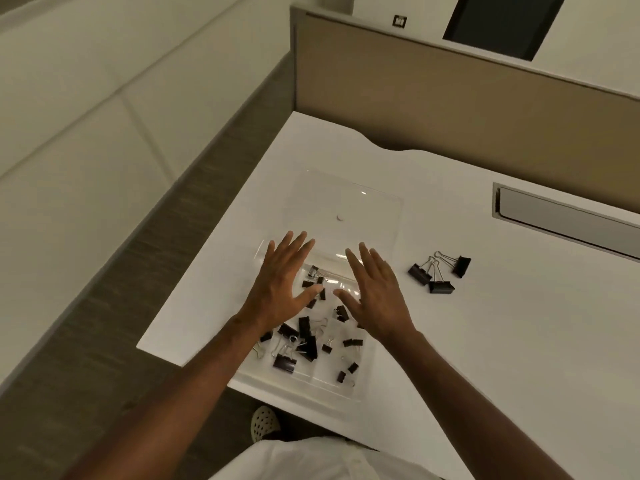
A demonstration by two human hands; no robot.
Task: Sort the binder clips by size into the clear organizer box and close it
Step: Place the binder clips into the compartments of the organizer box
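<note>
The clear organizer box [300,384] lies near the desk's front left corner, its lid [346,202] folded open and flat behind it. Several black binder clips [304,341] of mixed sizes lie inside its compartments. Three large black clips [437,271] rest on the desk to the right of the box. My left hand [282,282] hovers over the box's far left part, fingers spread, holding nothing. Over the far right part is my right hand [375,292], also spread and empty. Both palms face down, and they hide some of the clips.
The white desk [485,341] ends at a tan partition [450,98] behind. A grey cable tray slot [561,216] is set into the desk at the right. The desk's left edge drops to grey carpet [104,306]. A shoe [264,424] shows below the front edge.
</note>
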